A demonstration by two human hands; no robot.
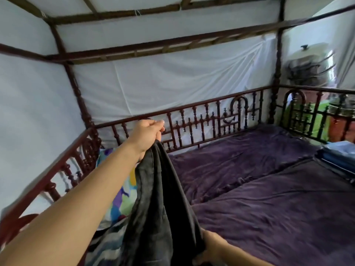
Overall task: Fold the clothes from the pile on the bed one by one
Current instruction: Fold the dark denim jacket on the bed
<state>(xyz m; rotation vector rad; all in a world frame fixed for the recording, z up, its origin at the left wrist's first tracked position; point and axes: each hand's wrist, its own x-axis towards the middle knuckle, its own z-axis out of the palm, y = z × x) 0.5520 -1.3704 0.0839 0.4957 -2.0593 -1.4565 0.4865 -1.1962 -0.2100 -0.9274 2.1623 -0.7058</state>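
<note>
Holding a dark garment [161, 198] stretched between both hands, w/ the left hand [148, 135] raised and out ahead, fingers pinched shut on one end of the cloth. Right hand [211, 244] is low and near the body, closed around the other end; its fingertips are hidden under the fabric, so how much it has gathered can't be told. Garment looks like dark jeans or similar heavy cloth, doubled lengthwise, hanging as a slack band from the upper grip down to the lower one.

Below the left grip and to its left lies more clothing, a bright multicolour piece [123, 192] and a striped one [107, 239], prob. the pile. To the right of both grips the purple cover [269, 198] is open and flat, a likely spot to lay the piece down. Far right of the grips sits a blue stack [338, 152], maybe folded items; can't confirm.

Risks, as I judge: the left pinch is narrow, so heavy cloth could slip out if shaken. The two layers may shift apart, giving a crooked fold. The upper end is close to the railing [201, 121]; swinging it fwd could snag on the spindles. The hanging middle may drag over the pile and pull other pieces along.
</note>
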